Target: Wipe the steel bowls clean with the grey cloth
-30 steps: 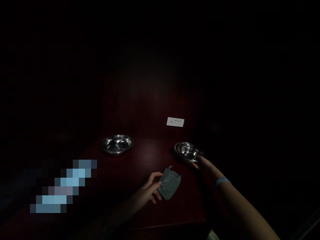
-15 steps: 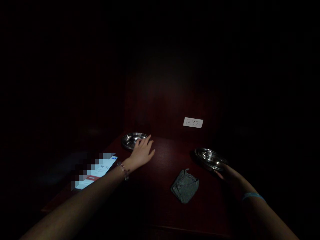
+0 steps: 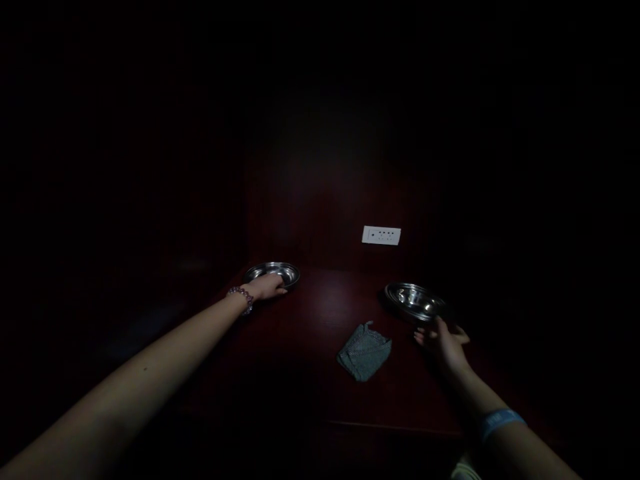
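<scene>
My left hand point(image 3: 269, 287) is at the near rim of a shiny steel dish point(image 3: 257, 270) at the back left of the table. Its fingers bend down inside the rim and its thumb lies outside; the fingertips are hidden. On the right, a second shallow steel dish point(image 3: 413, 299), seemingly stacked on another, rests on the table. My right hand point(image 3: 447, 343) is at the near right edge of that stack, fingers apart; in the dark I cannot make out any firm hold. Between the hands, nearer me, lies a folded grey-green knitted cloth point(image 3: 365, 353).
The dark red wooden table point(image 3: 320, 333) meets a back panel holding a white power socket point(image 3: 381, 235). The table's front edge runs just below the cloth. Deep shadow covers both sides. Something pale, perhaps fabric point(image 3: 465, 469), shows at the bottom right.
My left hand has gone from spread above the left dish to closed at its rim. My right hand's fingers have spread apart. The phone's lit screen at left no longer shows.
</scene>
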Action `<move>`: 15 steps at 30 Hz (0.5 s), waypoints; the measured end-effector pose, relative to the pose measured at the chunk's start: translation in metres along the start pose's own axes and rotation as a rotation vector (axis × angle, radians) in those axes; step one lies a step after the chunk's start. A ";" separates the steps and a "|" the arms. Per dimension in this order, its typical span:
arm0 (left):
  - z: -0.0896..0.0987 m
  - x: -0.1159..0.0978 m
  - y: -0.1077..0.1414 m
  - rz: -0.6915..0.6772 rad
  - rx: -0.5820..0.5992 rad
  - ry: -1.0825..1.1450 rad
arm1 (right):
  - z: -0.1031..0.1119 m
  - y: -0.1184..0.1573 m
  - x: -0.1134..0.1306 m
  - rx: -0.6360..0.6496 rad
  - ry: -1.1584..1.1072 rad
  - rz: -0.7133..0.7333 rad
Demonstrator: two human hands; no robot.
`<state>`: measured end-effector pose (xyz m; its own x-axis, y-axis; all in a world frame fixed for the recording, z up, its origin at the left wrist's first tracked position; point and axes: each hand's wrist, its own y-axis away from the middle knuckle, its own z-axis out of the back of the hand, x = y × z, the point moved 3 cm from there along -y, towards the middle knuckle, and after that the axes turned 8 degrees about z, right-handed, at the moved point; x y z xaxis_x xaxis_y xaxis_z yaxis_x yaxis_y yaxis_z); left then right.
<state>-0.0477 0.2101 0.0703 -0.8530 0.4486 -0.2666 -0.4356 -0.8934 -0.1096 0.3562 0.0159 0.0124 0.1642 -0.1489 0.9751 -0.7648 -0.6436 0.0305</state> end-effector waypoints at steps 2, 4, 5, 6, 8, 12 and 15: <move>0.003 0.000 -0.001 0.016 0.048 -0.026 | -0.002 0.021 -0.004 0.052 0.006 0.034; 0.007 -0.002 0.000 0.038 0.068 -0.044 | -0.004 0.038 -0.006 0.069 0.013 0.073; 0.009 -0.003 0.001 0.051 0.070 -0.044 | -0.005 0.045 -0.007 0.069 0.011 0.088; 0.011 -0.004 0.002 0.063 0.067 -0.038 | -0.006 0.051 -0.008 0.068 0.010 0.098; 0.016 -0.006 0.005 0.090 0.057 -0.018 | -0.008 0.061 -0.011 0.071 0.009 0.099; 0.033 -0.008 0.010 0.106 0.011 -0.022 | -0.010 0.076 -0.018 0.070 0.020 0.097; 0.049 -0.010 0.014 0.065 -0.074 -0.072 | -0.014 0.088 -0.023 0.136 0.038 0.040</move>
<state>-0.0595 0.1939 0.1188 -0.8986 0.3873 -0.2059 -0.3581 -0.9189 -0.1656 0.2766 -0.0271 -0.0043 0.1096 -0.1495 0.9827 -0.6784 -0.7338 -0.0359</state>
